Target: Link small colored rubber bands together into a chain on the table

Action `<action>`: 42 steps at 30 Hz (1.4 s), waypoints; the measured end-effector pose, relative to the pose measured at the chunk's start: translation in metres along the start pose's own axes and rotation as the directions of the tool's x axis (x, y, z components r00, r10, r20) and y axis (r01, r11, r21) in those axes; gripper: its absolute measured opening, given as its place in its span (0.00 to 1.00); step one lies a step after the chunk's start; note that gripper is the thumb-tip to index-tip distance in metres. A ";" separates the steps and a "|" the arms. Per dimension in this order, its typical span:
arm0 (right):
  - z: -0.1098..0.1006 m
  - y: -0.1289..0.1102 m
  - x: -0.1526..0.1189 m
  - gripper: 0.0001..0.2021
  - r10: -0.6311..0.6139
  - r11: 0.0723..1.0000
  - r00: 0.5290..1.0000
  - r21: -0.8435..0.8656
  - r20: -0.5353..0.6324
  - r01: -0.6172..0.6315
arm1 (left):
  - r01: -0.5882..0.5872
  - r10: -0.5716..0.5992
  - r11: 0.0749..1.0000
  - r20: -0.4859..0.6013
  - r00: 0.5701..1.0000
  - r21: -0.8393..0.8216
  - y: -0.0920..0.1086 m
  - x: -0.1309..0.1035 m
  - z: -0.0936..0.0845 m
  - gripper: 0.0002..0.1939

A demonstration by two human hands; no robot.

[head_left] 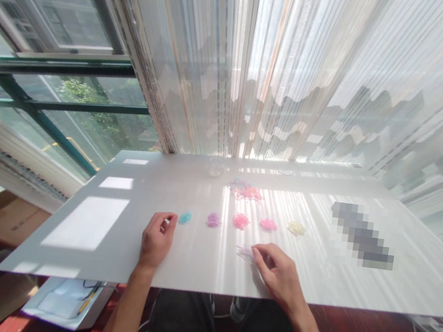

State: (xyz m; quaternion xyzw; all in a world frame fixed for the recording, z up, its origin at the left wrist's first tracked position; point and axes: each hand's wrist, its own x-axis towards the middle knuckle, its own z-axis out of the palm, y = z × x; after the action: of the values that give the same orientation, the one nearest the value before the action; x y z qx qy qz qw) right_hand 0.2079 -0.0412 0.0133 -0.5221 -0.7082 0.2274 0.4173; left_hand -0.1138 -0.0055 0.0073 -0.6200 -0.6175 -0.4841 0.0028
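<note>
Thin, looped strands that look like small rubber bands lie on the white table in separate piles. From left to right these are a teal pile [185, 217], a purple pile [213, 220], a red-pink pile [241, 221], a bright pink pile [268, 224] and a pale yellow pile [296, 228]. Behind them is a larger mixed pile [246, 191]. My left hand [158, 239] is closed in a pinch beside the teal pile; what it holds is too small to see. At the edge of a loose pale purple bunch [244, 252], my right hand [279, 271] pinches with its fingertips touching the bands.
A clear round container [216, 167] stands at the back of the white table [122, 234]. A blurred-out dark object [363, 232] lies on the right. Curtains [224, 79] hang behind the far edge. Below on the left is a white box [65, 300] with a pencil.
</note>
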 end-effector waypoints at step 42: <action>0.005 0.013 -0.004 0.14 -0.027 0.999 0.999 -0.042 0.047 0.029 | 0.052 -0.049 0.994 -0.026 0.998 0.101 0.006 -0.003 0.000 0.18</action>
State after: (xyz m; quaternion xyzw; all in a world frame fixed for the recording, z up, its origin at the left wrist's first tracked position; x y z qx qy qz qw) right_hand 0.2117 -0.0401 -0.0007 -0.5156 -0.7295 0.2186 0.3927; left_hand -0.1085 -0.0096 0.0094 -0.5974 -0.6567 -0.4593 0.0292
